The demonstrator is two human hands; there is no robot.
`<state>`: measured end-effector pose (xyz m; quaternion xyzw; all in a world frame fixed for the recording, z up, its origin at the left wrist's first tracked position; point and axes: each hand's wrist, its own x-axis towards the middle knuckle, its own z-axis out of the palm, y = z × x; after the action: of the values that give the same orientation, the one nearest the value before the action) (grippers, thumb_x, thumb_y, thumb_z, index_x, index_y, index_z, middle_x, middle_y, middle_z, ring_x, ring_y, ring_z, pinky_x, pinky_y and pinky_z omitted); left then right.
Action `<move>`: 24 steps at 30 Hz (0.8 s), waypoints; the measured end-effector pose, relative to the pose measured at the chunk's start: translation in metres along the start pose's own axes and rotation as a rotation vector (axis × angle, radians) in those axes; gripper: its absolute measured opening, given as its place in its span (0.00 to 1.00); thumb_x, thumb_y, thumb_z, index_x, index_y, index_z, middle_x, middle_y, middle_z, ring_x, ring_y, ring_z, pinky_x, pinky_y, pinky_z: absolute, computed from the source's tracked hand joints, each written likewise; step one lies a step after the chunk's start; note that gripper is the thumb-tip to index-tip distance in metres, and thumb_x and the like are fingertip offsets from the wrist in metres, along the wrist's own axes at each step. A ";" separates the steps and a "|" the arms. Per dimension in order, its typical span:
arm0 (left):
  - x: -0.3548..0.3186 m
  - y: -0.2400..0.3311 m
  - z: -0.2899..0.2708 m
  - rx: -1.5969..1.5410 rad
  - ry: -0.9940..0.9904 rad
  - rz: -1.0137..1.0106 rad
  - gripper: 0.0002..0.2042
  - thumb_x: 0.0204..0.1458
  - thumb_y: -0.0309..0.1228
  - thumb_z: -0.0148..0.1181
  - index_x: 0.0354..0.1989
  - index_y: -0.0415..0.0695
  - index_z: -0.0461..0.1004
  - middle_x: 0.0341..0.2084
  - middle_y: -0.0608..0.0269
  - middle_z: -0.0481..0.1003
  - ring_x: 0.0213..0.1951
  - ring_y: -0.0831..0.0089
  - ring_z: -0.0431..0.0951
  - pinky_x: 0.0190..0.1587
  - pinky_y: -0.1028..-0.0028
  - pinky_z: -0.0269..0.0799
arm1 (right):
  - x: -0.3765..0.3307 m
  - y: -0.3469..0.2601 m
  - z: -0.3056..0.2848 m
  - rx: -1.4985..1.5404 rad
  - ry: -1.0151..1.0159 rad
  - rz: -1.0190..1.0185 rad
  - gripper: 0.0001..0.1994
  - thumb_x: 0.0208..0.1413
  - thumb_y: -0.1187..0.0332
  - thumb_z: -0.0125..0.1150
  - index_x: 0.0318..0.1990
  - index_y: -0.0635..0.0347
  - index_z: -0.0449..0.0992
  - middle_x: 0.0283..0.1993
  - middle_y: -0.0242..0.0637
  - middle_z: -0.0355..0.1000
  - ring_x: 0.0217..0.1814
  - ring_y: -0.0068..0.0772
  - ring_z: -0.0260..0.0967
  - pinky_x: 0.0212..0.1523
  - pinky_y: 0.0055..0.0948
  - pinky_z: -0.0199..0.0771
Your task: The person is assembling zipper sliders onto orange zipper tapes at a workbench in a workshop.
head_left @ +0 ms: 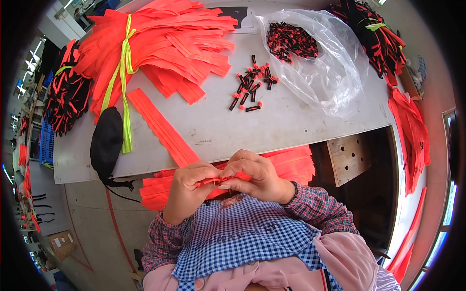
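Note:
My left hand [188, 186] and my right hand [255, 174] meet at the table's near edge, both pinching the end of an orange zipper strip [213, 181]. A small dark slider part seems to sit between my fingertips, mostly hidden. More orange strips [162, 127] run diagonally across the grey table [272, 126] toward my hands. Loose black-and-red zipper pulls [250, 87] lie scattered on the table ahead of my right hand.
A big bundle of orange strips [165, 48] tied with a yellow band lies at the back left. A clear plastic bag [330, 72] holds more pulls. A black cloth pouch [107, 140] lies at left. Black-and-orange bundles [68, 97] sit at both far corners.

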<state>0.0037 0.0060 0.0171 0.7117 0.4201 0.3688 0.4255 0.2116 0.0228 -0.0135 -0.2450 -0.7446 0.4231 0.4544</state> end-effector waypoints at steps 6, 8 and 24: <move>0.002 -0.001 0.001 -0.005 -0.009 0.001 0.10 0.44 0.13 0.65 0.36 0.36 0.79 0.31 0.57 0.79 0.34 0.68 0.80 0.35 0.74 0.75 | 0.001 -0.001 -0.004 0.031 -0.017 0.006 0.10 0.53 0.71 0.70 0.40 0.60 0.76 0.38 0.37 0.72 0.41 0.37 0.74 0.40 0.31 0.76; 0.002 0.001 0.001 0.012 -0.012 0.004 0.10 0.44 0.13 0.65 0.36 0.36 0.79 0.31 0.57 0.79 0.34 0.68 0.80 0.35 0.74 0.75 | 0.004 -0.003 -0.006 0.035 -0.027 0.000 0.10 0.53 0.71 0.70 0.40 0.60 0.75 0.38 0.38 0.71 0.40 0.37 0.73 0.40 0.32 0.76; 0.003 0.012 0.000 0.090 -0.016 0.020 0.10 0.45 0.14 0.66 0.37 0.35 0.80 0.31 0.56 0.79 0.33 0.67 0.81 0.33 0.74 0.75 | 0.007 -0.007 -0.014 0.006 -0.071 0.017 0.11 0.53 0.68 0.70 0.38 0.61 0.74 0.37 0.40 0.71 0.40 0.39 0.72 0.40 0.33 0.74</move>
<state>0.0084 0.0053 0.0283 0.7374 0.4257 0.3480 0.3924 0.2208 0.0300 -0.0008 -0.2346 -0.7568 0.4379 0.4248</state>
